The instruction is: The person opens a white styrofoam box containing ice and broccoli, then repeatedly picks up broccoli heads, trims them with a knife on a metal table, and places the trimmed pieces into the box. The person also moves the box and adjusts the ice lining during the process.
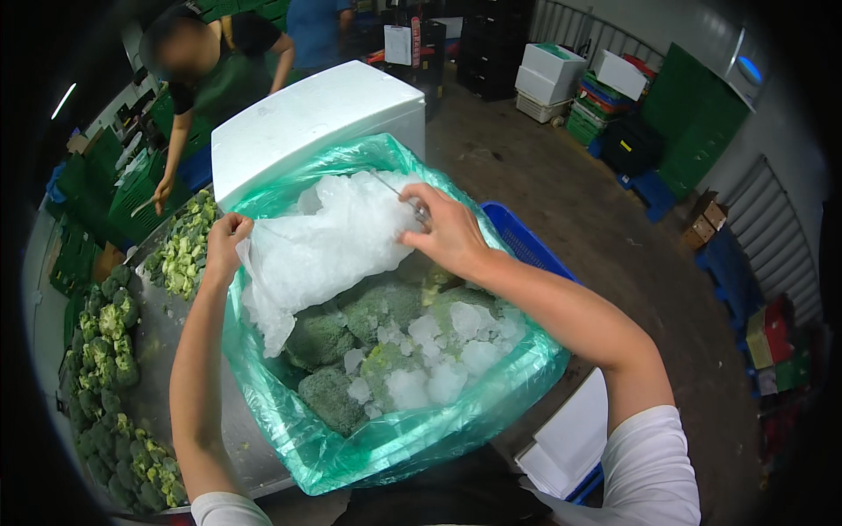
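My left hand (227,240) pinches the left corner of a white sheet (329,253) that bears crushed ice. At the sheet's right end is my right hand (447,227), its fingers curled around a thin metal tool, likely a knife (388,184). Its thumb is at the icy sheet's edge. Both hands are over a box lined with a green plastic bag (283,421). Below the sheet lie several broccoli heads (332,398), with ice chunks (447,378) scattered over them. The sheet hides the rear part of the box.
A white foam lid or box (316,112) stands behind the lined box. Cut broccoli (181,253) and more heads (108,342) lie on the metal table (161,342). Across it, a co-worker (217,72) leans in holding a tool. A blue basket (526,240) is at right; white panels (569,437) are below.
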The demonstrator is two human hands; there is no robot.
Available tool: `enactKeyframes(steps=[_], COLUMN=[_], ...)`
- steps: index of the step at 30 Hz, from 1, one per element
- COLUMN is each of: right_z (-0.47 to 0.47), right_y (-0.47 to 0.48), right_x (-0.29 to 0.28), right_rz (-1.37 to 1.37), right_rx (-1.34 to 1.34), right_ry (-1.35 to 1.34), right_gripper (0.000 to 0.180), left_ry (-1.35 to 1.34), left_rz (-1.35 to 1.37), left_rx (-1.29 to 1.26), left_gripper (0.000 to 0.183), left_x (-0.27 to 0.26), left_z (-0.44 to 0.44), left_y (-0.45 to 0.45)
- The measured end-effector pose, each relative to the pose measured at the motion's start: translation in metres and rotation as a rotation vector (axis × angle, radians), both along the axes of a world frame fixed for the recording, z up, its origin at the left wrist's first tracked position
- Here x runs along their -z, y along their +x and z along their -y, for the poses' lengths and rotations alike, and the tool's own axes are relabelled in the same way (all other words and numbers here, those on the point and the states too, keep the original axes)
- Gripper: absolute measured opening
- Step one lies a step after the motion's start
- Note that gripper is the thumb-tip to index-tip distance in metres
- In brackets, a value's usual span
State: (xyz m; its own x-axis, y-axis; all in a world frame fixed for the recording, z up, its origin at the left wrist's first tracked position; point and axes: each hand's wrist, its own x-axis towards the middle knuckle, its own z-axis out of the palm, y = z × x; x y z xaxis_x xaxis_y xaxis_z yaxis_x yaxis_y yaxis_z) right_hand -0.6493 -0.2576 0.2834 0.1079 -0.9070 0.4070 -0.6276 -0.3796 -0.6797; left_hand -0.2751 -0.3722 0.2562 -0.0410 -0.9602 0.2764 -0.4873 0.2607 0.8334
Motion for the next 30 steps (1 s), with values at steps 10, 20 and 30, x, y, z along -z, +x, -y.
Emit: enactKeyframes(steps=[10, 20, 30], right_z=[0.089, 0.121, 0.132], right_y=[0.038, 0.042, 0.045], right_x=[-0.020, -0.031, -0.039], right_rz=[-0.342, -0.313, -0.377], right_rx=[0.158, 0.236, 0.189], right_ry=[0.102, 0.403, 0.408], right_gripper=[0.038, 0.041, 0.033], left_ry=[-0.026, 0.299, -0.539], left_rz=[0.239, -0.002, 1.019], left_rx=[-0.125, -0.049, 0.190], left_gripper=[0.021, 0.017, 0.061], left_x=[0.010, -0.012, -0.061], left_z=[0.038, -0.005, -0.138], left_y=[-0.006, 0.013, -0.066])
